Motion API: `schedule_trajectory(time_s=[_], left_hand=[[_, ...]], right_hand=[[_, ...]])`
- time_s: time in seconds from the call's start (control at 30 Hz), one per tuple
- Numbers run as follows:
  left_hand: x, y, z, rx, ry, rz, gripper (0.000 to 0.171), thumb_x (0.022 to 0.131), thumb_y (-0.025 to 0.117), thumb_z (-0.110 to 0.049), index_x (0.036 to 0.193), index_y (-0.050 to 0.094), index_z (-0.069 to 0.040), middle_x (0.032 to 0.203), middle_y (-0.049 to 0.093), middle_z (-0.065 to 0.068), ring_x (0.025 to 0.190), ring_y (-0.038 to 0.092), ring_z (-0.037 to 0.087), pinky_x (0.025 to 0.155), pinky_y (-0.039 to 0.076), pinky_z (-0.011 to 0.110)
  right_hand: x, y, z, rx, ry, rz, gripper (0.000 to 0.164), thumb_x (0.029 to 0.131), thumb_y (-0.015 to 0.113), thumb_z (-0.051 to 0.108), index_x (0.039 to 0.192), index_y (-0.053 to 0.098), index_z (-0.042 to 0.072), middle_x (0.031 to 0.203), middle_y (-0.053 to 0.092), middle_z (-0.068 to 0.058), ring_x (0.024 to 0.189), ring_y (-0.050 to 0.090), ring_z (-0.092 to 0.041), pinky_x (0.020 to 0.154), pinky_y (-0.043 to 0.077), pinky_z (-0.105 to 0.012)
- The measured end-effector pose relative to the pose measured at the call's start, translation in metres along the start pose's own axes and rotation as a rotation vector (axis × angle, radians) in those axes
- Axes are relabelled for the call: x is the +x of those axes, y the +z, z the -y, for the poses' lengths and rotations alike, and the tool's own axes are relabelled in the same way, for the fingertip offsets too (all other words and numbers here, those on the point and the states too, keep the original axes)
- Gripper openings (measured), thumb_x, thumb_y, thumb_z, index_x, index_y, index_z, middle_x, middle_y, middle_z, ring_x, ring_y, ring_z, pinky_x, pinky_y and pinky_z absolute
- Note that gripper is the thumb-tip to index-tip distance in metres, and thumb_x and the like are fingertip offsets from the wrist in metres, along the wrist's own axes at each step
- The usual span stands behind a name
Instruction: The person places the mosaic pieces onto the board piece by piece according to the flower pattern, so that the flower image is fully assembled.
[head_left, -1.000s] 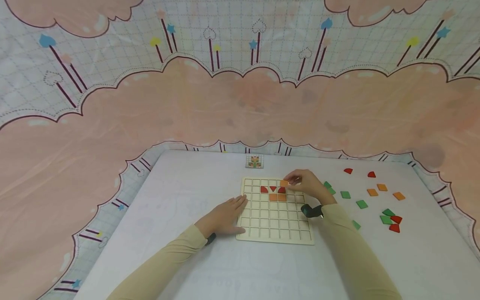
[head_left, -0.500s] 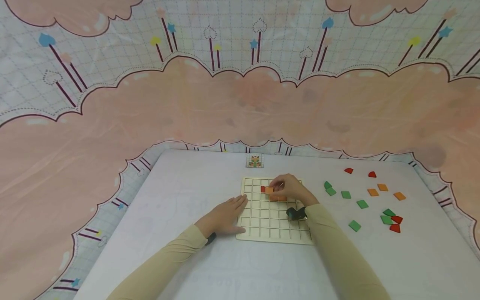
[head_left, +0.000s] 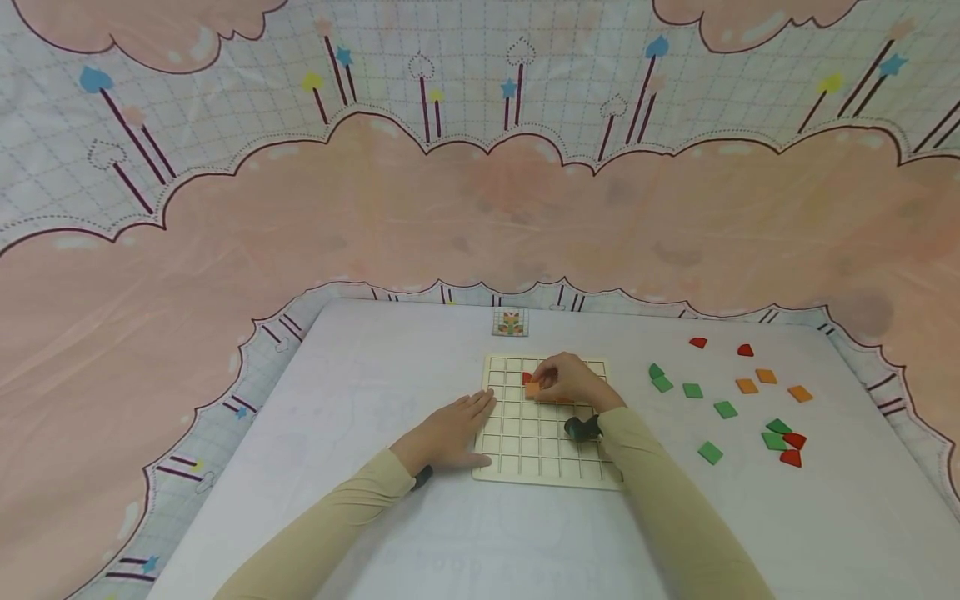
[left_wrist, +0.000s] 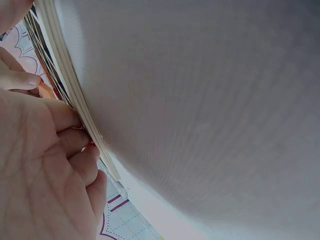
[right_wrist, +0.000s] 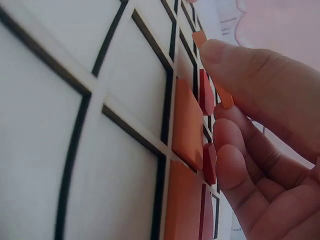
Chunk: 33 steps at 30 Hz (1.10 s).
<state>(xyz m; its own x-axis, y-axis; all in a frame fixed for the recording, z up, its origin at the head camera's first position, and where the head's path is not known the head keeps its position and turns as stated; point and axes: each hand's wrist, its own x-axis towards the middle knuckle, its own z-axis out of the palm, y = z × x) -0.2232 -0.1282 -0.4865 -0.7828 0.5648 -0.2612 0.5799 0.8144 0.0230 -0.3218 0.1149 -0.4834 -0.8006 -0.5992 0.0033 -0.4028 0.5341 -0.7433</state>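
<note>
My right hand (head_left: 570, 381) pinches an orange square tile (head_left: 532, 390) between thumb and fingers, close over the upper part of a pale grid board (head_left: 517, 450). The right wrist view shows the held tile tilted edge-on, apart from two orange tiles (right_wrist: 187, 125) seated in the grid. Red tiles (right_wrist: 209, 165) sit in cells beside them; in the head view only one red tile (head_left: 527, 378) peeks out, the others hidden behind my right hand. My left hand (head_left: 447, 433) rests at the board's left edge, fingers extended, its fingertips touching the rim in the left wrist view.
A small card with a coloured pattern (head_left: 511, 322) lies beyond the board. Loose tiles are scattered on the right side of the white table: green (head_left: 693, 390), orange (head_left: 800, 393) and red (head_left: 698, 342). Some green and red ones overlap (head_left: 775, 440).
My right hand has moved left across the board with the orange tile, from its upper right to just below the left red tile. The left hand has stayed put.
</note>
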Motion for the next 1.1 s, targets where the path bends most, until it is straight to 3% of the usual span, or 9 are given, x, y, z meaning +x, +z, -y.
schedule_trajectory(time_s=[0.13, 0.4, 0.7, 1.1], left_hand=[[0.0001, 0.0004, 0.0005, -0.003, 0.002, -0.001, 0.093, 0.087, 0.048, -0.063, 0.151, 0.015, -0.003, 0.159, 0.011, 0.011, 0.147, 0.014, 0.022, 0.120, 0.018, 0.035], [0.0016, 0.0016, 0.0013, 0.002, 0.005, 0.002, 0.093, 0.087, 0.047, -0.063, 0.151, 0.014, -0.004, 0.159, 0.010, 0.011, 0.147, 0.013, 0.022, 0.120, 0.018, 0.034], [0.0013, 0.0013, 0.0012, 0.001, 0.007, 0.003, 0.092, 0.088, 0.047, -0.062, 0.151, 0.014, -0.004, 0.159, 0.011, 0.011, 0.147, 0.013, 0.022, 0.120, 0.019, 0.035], [0.0006, 0.0016, 0.0015, 0.000, 0.009, 0.000, 0.092, 0.088, 0.046, -0.063, 0.151, 0.014, -0.004, 0.159, 0.011, 0.010, 0.147, 0.013, 0.021, 0.120, 0.019, 0.035]], right_hand=[[0.0016, 0.0013, 0.0002, -0.048, -0.015, -0.007, 0.020, 0.070, 0.079, 0.007, 0.087, 0.071, 0.000, 0.075, 0.066, -0.007, 0.066, 0.055, -0.007, 0.061, 0.049, -0.020], [-0.0006, 0.0002, 0.0029, -0.052, 0.041, 0.015, 0.020, 0.072, 0.079, 0.009, 0.089, 0.070, 0.004, 0.082, 0.066, -0.005, 0.072, 0.056, -0.009, 0.065, 0.049, -0.020], [0.0004, -0.0007, 0.0003, -0.055, 0.047, 0.031, 0.017, 0.073, 0.078, 0.009, 0.088, 0.071, 0.005, 0.083, 0.067, -0.004, 0.072, 0.056, -0.008, 0.066, 0.049, -0.020], [-0.0006, 0.0011, 0.0003, -0.045, 0.000, 0.026, 0.012, 0.073, 0.076, 0.005, 0.083, 0.070, 0.004, 0.078, 0.066, -0.004, 0.067, 0.054, -0.008, 0.062, 0.048, -0.019]])
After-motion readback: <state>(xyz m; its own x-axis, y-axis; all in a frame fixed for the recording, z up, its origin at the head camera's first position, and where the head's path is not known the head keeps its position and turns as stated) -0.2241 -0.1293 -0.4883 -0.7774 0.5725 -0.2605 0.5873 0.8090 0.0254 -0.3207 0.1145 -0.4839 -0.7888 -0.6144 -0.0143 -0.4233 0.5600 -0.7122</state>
